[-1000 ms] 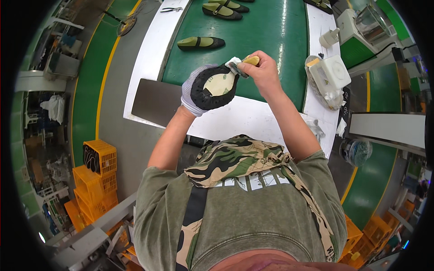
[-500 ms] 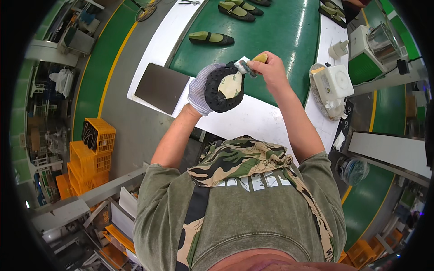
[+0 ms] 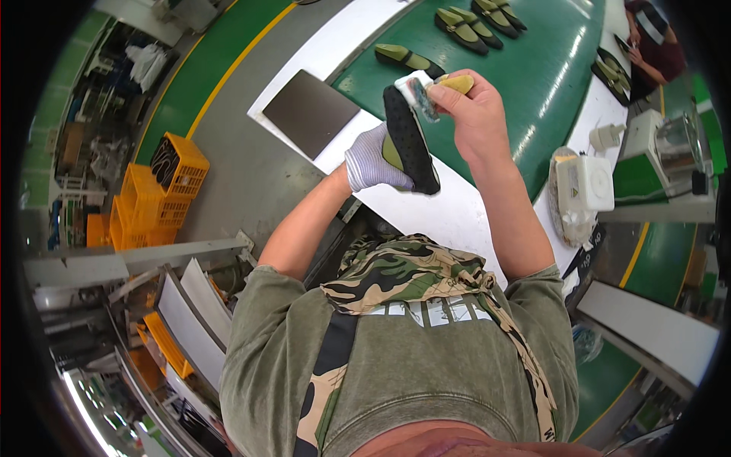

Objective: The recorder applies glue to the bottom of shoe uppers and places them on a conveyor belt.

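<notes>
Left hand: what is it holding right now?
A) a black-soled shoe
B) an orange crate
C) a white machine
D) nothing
A: the gloved left hand grips a black-soled shoe, while the bare right hand presses a yellow-handled tool at its toe.

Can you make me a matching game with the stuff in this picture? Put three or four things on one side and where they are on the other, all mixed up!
Things:
1. black shoe
2. yellow-handled brush
3. orange crates
4. dark flat mat

Places:
A. stacked on the floor, far to the person's left
B. lying on the white table edge
C. in the gloved left hand
D. in the bare right hand

Pairs: 1-C, 2-D, 3-A, 4-B
</notes>
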### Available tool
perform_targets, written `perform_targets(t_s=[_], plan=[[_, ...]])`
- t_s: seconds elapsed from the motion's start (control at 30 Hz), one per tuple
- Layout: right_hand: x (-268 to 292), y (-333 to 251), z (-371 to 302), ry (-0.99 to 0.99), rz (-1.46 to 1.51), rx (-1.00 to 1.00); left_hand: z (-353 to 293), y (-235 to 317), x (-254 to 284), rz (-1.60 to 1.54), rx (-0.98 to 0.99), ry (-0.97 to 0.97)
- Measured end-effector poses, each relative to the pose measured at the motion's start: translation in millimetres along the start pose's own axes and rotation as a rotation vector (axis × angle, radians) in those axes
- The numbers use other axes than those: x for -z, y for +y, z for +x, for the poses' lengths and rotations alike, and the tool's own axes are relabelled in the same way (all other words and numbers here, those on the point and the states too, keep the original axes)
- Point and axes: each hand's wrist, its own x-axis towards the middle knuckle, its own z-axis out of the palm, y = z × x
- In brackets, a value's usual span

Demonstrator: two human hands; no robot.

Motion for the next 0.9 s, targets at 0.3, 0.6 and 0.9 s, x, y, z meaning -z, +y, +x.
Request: perform_targets(t_s=[0.3, 0.6, 0.9], plan=[[-50.0, 49.1, 16.2, -0.306, -0.127, 0.102, -60.3, -35.0, 37.2, -0.977, 0.073, -0.023], [-118.3, 81.0, 26.1, -0.588, 0.133, -0.141, -141.2, -73.9, 82.1, -1.306, -0.027, 0.089], [-197.7, 134.4, 44.1, -0.609, -0.067, -0.091, -200.0, -84.9, 103.7, -1.394, -0.053, 0.247]])
